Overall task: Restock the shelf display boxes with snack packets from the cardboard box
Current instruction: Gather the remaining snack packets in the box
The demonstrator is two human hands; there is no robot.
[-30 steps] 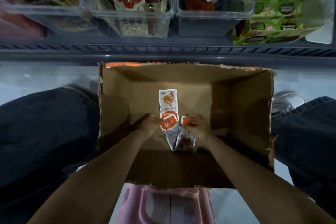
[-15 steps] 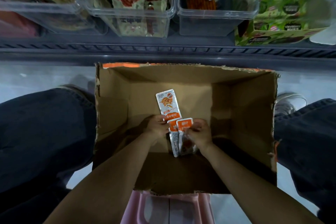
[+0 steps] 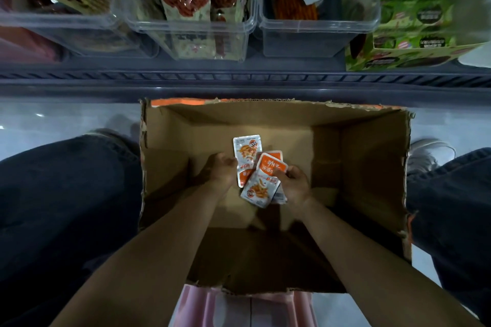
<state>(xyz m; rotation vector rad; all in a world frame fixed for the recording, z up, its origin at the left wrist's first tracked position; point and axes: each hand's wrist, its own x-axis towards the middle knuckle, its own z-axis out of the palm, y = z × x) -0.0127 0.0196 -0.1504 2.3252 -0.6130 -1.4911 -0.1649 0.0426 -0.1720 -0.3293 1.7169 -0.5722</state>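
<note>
An open cardboard box [image 3: 372, 167] sits on the floor between my knees, below the shelf. Both my hands are inside it. My left hand [image 3: 221, 170] holds an upright orange-and-white snack packet [image 3: 245, 156] by its lower edge. My right hand [image 3: 295, 186] grips two or three more orange-and-white packets [image 3: 261, 183], fanned out and tilted left. Up on the shelf stand clear plastic display boxes: one [image 3: 191, 34] filled with beige packets, and one [image 3: 318, 32] to its right holding only a few orange packets at the back.
A green printed carton [image 3: 414, 26] stands on the shelf at the right; another clear bin [image 3: 66, 29] with red-lettered packs is at the left. The dark shelf rail [image 3: 244, 79] runs across above the box. A pink stool [image 3: 244, 308] is beneath me.
Both hands have lifted a little with their packets. The right-hand packets have swung up and fanned to the left, overlapping the left-hand packet.
</note>
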